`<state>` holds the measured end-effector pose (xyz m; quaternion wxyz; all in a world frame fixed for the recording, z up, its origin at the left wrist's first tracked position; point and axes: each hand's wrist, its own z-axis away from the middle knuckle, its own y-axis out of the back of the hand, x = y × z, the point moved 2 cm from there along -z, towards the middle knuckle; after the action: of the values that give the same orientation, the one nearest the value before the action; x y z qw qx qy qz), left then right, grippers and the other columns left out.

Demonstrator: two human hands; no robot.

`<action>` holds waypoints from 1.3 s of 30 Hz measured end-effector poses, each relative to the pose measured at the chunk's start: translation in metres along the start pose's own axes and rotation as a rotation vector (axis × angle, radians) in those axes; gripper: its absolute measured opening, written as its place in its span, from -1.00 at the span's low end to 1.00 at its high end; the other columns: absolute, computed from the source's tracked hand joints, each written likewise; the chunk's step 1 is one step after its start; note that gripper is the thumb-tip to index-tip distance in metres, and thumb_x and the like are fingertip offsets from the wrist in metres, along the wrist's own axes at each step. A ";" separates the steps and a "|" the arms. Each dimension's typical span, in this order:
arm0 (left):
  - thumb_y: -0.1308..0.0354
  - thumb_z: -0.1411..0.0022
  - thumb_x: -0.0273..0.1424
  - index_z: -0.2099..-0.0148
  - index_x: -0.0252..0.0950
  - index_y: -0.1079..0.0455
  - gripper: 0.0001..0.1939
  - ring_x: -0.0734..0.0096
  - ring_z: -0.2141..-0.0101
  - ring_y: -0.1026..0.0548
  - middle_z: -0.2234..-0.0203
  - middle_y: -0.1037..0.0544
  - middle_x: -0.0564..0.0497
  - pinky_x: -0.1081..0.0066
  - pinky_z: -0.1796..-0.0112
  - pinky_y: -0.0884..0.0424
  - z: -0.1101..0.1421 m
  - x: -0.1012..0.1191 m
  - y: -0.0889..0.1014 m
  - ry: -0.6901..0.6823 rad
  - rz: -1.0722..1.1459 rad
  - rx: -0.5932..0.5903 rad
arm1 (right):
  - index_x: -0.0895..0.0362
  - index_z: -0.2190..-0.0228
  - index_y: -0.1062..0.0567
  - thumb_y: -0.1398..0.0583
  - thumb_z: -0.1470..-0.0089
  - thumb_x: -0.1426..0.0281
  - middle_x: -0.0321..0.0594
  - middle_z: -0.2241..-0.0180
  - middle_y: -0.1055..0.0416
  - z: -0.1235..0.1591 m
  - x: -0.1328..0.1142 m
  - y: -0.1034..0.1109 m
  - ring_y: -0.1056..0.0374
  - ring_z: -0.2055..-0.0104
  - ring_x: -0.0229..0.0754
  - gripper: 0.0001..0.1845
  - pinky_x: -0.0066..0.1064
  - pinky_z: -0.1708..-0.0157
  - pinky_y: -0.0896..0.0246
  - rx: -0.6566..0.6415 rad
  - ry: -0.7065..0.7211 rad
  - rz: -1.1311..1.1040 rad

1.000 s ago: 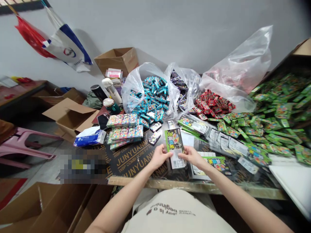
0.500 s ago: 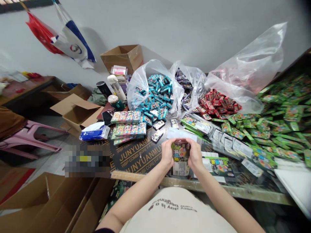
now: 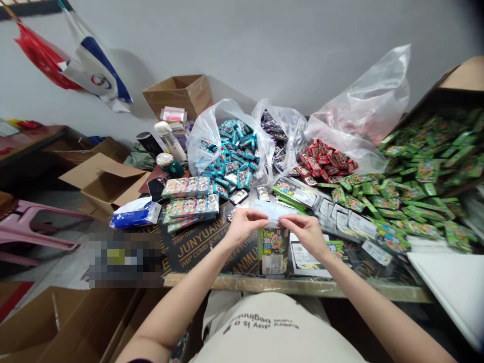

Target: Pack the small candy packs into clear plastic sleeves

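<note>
In the head view a black and green printed packet stands at the table's front, with a pale label low on its face. My left hand pinches the left side of its top edge between thumb and fingers. Opposite it, my right hand pinches the right side of that edge. A pale bluish sheet lies just behind the fingertips. Beside my right wrist are flat printed packets with white labels. Stacks of small colourful boxes sit off to the left.
Clear plastic bags hold blue packs, purple packs and red packs. Green packs spill across the right side. Open cartons, a tissue pack and a pink stool are on the left. A wooden strip edges the table.
Both hands have gone from wrapping the packet's sides to pinching its top edge. More of the packet's front now shows. The view has shifted slightly to the right.
</note>
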<state>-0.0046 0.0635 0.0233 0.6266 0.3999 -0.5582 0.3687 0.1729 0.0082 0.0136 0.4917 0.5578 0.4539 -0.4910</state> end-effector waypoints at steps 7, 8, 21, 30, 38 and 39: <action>-0.19 0.04 -0.44 0.44 -0.36 -0.51 -0.89 0.29 0.43 -0.49 0.48 -0.56 -0.10 0.38 0.37 -0.37 0.011 0.007 -0.008 -0.140 -0.204 -0.031 | 0.13 0.42 -0.56 -0.23 0.09 0.26 -0.24 0.50 -0.49 -0.002 0.004 0.007 -0.33 0.52 -0.22 -0.79 -0.40 0.50 -0.20 -0.118 -0.008 0.044; -0.18 0.03 -0.43 0.43 -0.35 -0.51 -0.89 0.29 0.41 -0.49 0.45 -0.56 -0.10 0.37 0.34 -0.37 0.015 0.010 -0.009 -0.193 -0.248 -0.029 | 0.13 0.42 -0.56 -0.23 0.08 0.26 -0.23 0.50 -0.49 -0.001 0.004 0.008 -0.33 0.51 -0.22 -0.79 -0.40 0.50 -0.20 -0.128 -0.006 0.053; -0.25 0.06 -0.36 0.48 -0.41 -0.48 -0.83 0.43 0.55 -0.45 0.59 -0.54 -0.04 0.48 0.49 -0.35 0.003 0.009 -0.009 -0.067 -0.228 -0.112 | 0.16 0.40 -0.52 -0.18 0.01 0.26 -0.25 0.51 -0.46 0.008 -0.007 0.013 -0.31 0.50 -0.27 -0.78 -0.45 0.47 -0.23 -0.153 0.034 0.147; -0.08 -0.12 -0.47 0.34 -0.34 -0.46 -0.87 0.40 0.33 -0.49 0.34 -0.54 -0.11 0.42 0.28 -0.39 0.031 0.012 -0.014 -0.590 -0.602 -0.115 | 0.09 0.32 -0.51 -0.14 -0.04 0.38 -0.18 0.28 -0.50 0.019 0.005 0.019 -0.42 0.29 -0.17 -0.84 -0.32 0.25 -0.32 -0.149 0.272 0.198; -0.17 -0.07 -0.45 0.45 -0.33 -0.45 -0.91 0.40 0.40 -0.51 0.41 -0.56 -0.07 0.43 0.32 -0.40 0.021 0.008 -0.005 -0.471 -0.421 -0.068 | -0.07 -0.17 0.07 -0.13 -0.06 0.33 -0.15 -0.18 -0.02 0.068 0.072 -0.007 -0.22 -0.05 -0.12 -0.29 -0.16 -0.02 -0.16 0.008 0.049 0.049; -0.18 -0.06 -0.45 0.46 -0.33 -0.45 -0.92 0.40 0.40 -0.50 0.43 -0.56 -0.06 0.43 0.33 -0.40 0.020 0.005 -0.001 -0.444 -0.402 -0.029 | -0.06 -0.17 0.06 -0.11 -0.07 0.32 -0.15 -0.17 -0.06 0.071 0.081 -0.016 -0.21 -0.06 -0.12 -0.32 -0.16 -0.02 -0.15 0.020 -0.003 0.034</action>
<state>-0.0115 0.0449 0.0295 0.5552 0.5644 -0.5963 0.1329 0.1588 -0.0586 -0.0714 0.4951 0.5695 0.4388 -0.4878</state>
